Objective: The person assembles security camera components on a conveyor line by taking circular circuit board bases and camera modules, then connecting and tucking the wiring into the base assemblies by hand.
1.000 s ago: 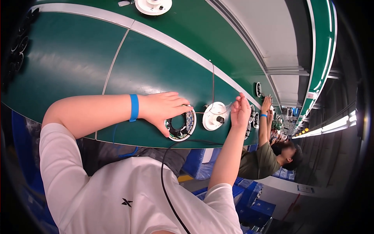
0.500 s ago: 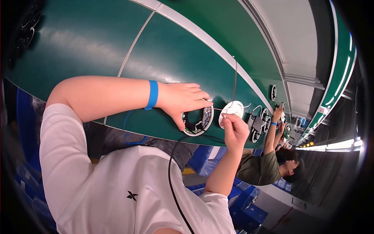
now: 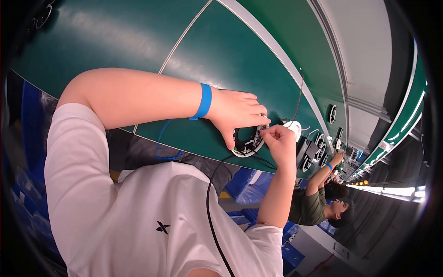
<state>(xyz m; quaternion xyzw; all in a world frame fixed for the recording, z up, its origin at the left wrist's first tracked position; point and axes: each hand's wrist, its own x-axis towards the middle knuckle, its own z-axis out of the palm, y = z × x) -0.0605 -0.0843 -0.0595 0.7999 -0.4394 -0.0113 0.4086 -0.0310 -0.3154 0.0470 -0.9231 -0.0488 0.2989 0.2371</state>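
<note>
ring housing [image 3: 251, 153] clasped by the left hand [image 3: 237, 111], right hand [image 3: 279, 138] at its edge

the ring housing, a white ring with small electronic parts around a dark middle, lies on the green bench [image 3: 217, 60], near the edge on the person's side. the left hand comes over it from its left, palm down: the fingers spread across its far side and the thumb presses its left side, so the hand is grasping the ring. a blue band [image 3: 203, 101] circles the wrist, left of the ring housing.

the right hand is at the right side of the ring housing, with thumb and forefinger drawn together over the parts there; i cannot tell whether something sits between the fingertips.

just right of the ring housing, partly hidden behind the right hand, is a white disc [image 3: 294, 129]. a thin reddish wire [image 3: 300, 99] rises beyond it, toward the far side of the bench. farther right of the ring housing are more ring-shaped units [image 3: 320, 141], and past them a co-worker in a dark green shirt [image 3: 311, 207]. a black cable [image 3: 209, 198] hangs on the near side of the ring housing, in front of the person's white shirt [image 3: 138, 217].
</note>
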